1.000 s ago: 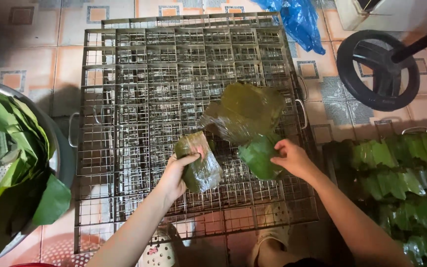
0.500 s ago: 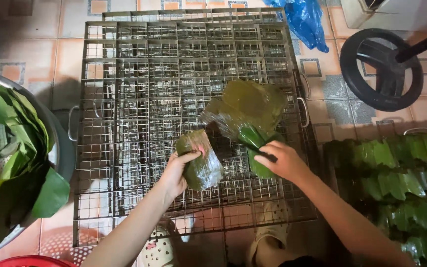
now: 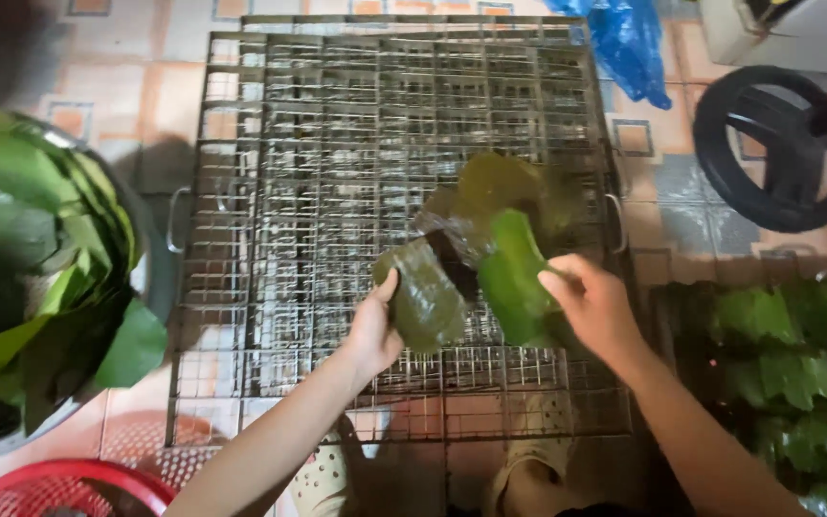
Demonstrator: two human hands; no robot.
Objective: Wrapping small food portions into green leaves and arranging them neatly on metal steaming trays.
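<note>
Since earlier, your right hand (image 3: pixel 593 306) lifted the green leaf (image 3: pixel 514 278); left hand (image 3: pixel 375 330) fingers grip the half-wrapped leaf parcel (image 3: pixel 423 302); wrapping unfinished.

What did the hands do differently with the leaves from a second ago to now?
The right hand slid in from the right edge of the bright green leaf and folded it up and over toward the parcel. The left hand kept gripping the dark leaf-wrapped parcel in the same spot. The wire rack, the bowl of leaves and the black wheel stayed put.
</note>
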